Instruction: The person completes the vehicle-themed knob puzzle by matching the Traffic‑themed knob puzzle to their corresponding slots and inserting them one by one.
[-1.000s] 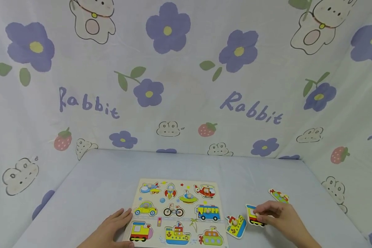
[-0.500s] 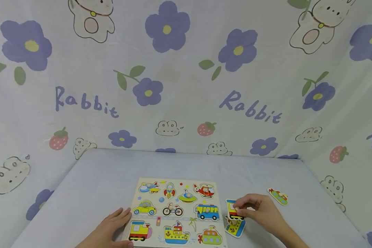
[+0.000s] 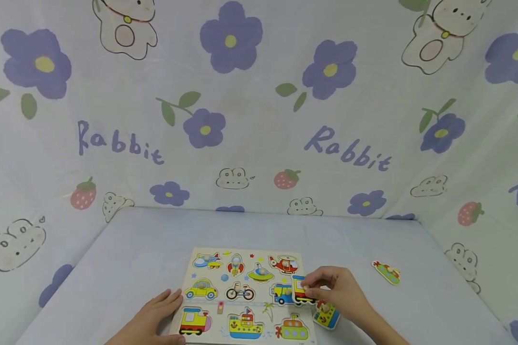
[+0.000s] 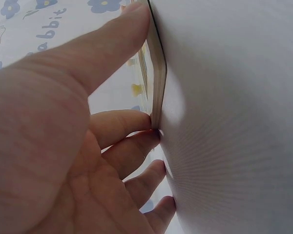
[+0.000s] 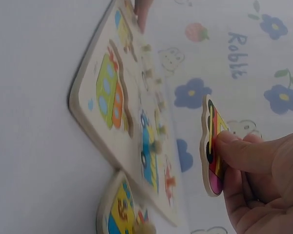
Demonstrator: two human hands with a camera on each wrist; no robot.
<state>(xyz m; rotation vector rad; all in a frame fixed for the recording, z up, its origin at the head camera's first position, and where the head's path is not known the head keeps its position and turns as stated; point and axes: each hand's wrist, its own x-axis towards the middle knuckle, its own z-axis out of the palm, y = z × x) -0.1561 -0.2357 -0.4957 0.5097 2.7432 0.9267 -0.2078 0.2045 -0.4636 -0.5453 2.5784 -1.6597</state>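
Note:
A wooden knob puzzle board [image 3: 219,330] with vehicle pictures lies on the table. My left hand [image 3: 155,316] rests at its left side, fingertips against the edge and thumb at the near corner; the left wrist view shows these fingers touching the board's edge [image 4: 158,92]. My right hand [image 3: 338,292] pinches a train puzzle piece [image 3: 300,290] by its knob, raised above the board's right side and partly covering the bus piece [image 3: 280,293]. In the right wrist view the train piece hangs apart from the board. A boat puzzle piece [image 3: 328,320] lies beside the board's right edge, partly behind my right hand.
A submarine puzzle piece [image 3: 387,273] lies farther right on the table. Knobbed pieces fill the board's upper two rows. The front row shows train, boat and submarine recesses [image 5: 110,92] without pieces. A patterned cloth [image 3: 259,120] stands behind the table.
My right hand has carried the train piece leftward, from right of the boat piece, past it, to above the board's right edge. My left hand stays at the board.

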